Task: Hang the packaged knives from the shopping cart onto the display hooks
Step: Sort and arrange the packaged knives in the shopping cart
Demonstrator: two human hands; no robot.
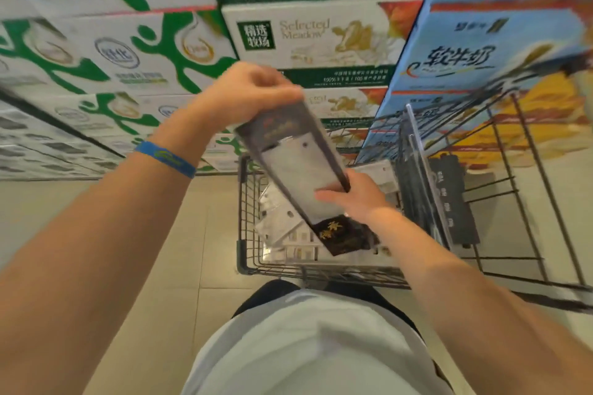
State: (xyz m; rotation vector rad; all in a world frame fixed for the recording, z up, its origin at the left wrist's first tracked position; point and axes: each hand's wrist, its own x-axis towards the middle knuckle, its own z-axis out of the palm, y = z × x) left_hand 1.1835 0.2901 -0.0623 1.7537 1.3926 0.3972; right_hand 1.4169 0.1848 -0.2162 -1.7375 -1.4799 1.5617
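Stacked cardboard milk cartons point(314, 38) behind; left hand point(247, 90) pinches the top of a flat, tapered knife pack point(295, 163) over the wire cart point(321, 269), right hand point(353, 196) clasping its lower edge, glossy packs point(288, 234) below.

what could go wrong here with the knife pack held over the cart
1. The left hand only pinches the knife pack at its top end and the right hand touches its lower part, so it might slip back into the cart.
2. No display hooks are in view, only milk cartons, so the person must turn while carrying a blade.
3. Loose packs below could snag.
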